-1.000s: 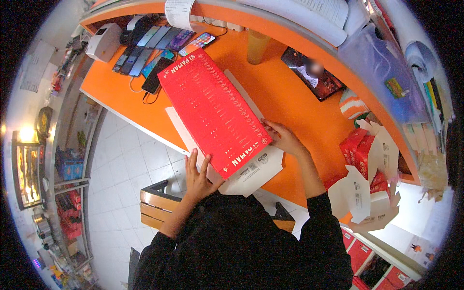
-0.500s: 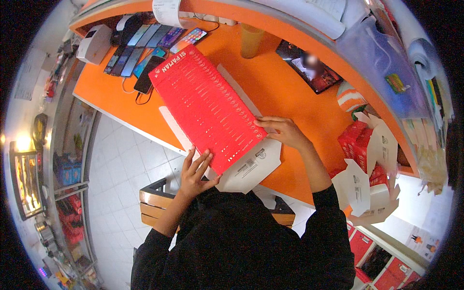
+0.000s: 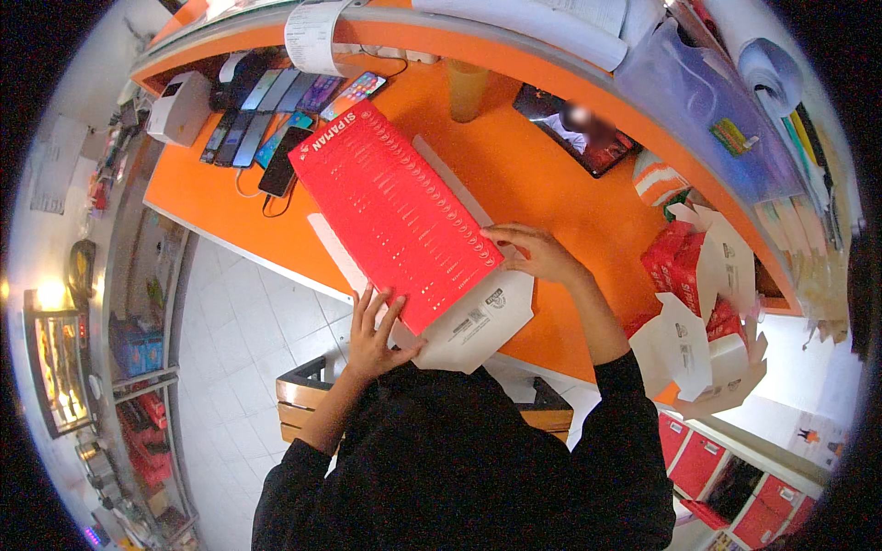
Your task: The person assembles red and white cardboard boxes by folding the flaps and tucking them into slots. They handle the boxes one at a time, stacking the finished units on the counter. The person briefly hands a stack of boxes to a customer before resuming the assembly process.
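Note:
A fanned stack of flat red carton blanks lies slantwise across the orange tabletop in front of me, with thin overlapping edges showing in rows. White flaps with grey print stick out at the near end. At its near left edge rests my left hand, fingers spread over the red board and thumb by a white flap. My right hand pinches the right-hand near corner between thumb and fingers. The underside of the stack is hidden.
Several phones with cables lie at the far left beside a white device. A tumbler and a tablet stand farther back. Folded red-and-white cartons crowd the right. A wooden seat is below the table edge.
The whole view has shifted slightly. Both hands stay at the same parts of the stack, with only small finger movements. The tablet's picture has changed.

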{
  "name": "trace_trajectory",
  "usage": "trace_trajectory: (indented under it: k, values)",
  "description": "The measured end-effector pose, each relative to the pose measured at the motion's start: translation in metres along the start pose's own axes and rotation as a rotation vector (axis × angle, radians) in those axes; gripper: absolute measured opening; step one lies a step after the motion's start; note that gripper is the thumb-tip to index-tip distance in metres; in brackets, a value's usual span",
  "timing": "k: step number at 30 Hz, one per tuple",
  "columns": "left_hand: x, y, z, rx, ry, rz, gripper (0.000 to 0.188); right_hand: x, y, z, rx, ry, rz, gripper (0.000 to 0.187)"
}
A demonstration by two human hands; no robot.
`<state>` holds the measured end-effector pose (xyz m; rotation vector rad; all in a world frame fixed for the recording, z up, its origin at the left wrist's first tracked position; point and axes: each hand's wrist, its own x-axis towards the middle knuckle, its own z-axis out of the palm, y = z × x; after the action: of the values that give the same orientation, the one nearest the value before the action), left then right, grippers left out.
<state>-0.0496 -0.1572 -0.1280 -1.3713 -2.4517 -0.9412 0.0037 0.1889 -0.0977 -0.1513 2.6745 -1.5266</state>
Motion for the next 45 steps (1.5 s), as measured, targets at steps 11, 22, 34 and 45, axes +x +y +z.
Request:
trace_trajectory:
  k: [11,22,34,45]
  values:
    - [-0.042,-0.028,0.067,-0.021,-0.006,-0.107,0.123,0.006,0.042,0.04,-0.384,-0.023,0.118,0.056]
    - [-0.037,-0.027,0.053,0.066,-0.026,-0.138,0.124,-0.151,0.001,0.029,-0.759,0.734,0.484,0.061]
    - [-0.039,-0.023,0.052,-0.082,-0.01,-0.15,0.125,-0.219,-0.056,0.047,0.129,0.889,0.557,0.021]
    - [-0.036,-0.015,0.05,-0.425,0.049,-0.212,0.13,-0.131,-0.03,0.077,0.694,0.519,0.564,0.037]
